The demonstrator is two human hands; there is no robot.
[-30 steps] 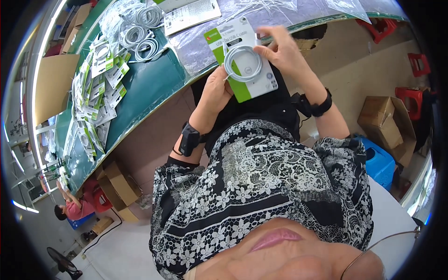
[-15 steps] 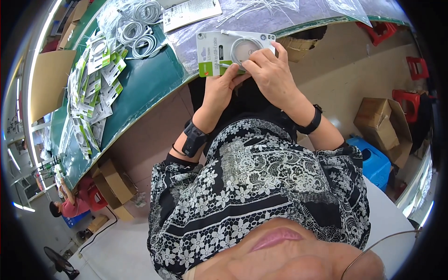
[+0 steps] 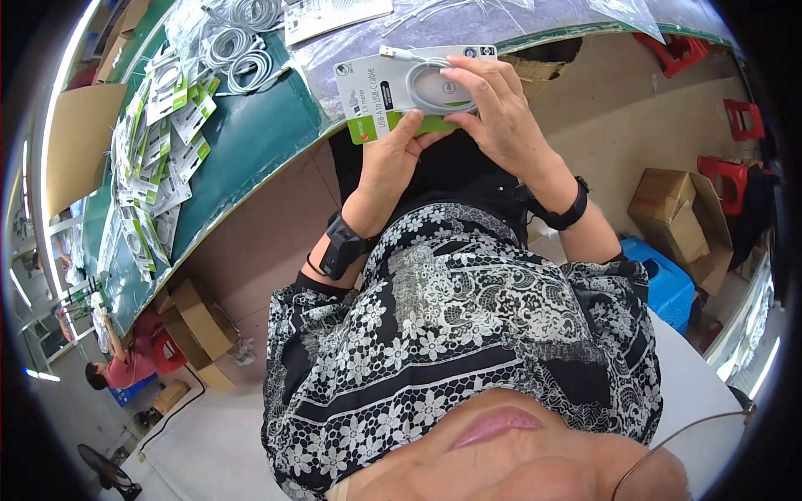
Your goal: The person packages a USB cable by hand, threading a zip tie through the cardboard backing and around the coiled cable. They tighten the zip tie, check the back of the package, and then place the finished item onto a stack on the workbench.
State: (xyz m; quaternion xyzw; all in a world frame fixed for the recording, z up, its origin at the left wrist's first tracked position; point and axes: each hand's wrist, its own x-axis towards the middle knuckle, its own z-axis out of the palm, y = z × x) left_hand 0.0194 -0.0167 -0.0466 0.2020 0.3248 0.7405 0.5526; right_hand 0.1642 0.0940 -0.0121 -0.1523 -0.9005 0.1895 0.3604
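A white and green cardboard backing card [image 3: 361, 93] is held up in front of me, near the table's edge. On its face lies a coiled white USB cable [image 3: 412, 81], its metal plug sticking out toward the upper left. My left hand [image 3: 389, 163] grips the card's lower edge, thumb on the front and fingers behind. My right hand [image 3: 508, 121] is closed at the right side of the coil. Its fingertips lie along the coil's upper right, and its thumb is near the bottom of the coil. Behind the card, part of both hands is hidden.
On the green table [image 3: 276, 134] lie a heap of carded cables [image 3: 163, 159] and loose cable coils [image 3: 251, 71]. A printed white sheet [image 3: 334, 18] lies beyond. To the right stand a carton [image 3: 664, 204], red stools [image 3: 723, 179] and a blue container [image 3: 662, 280]. Another person [image 3: 125, 367] sits far left.
The card has shifted slightly left and turned a little. My right hand has moved from covering the coil's lower part to its right side, leaving more of the coil in sight.
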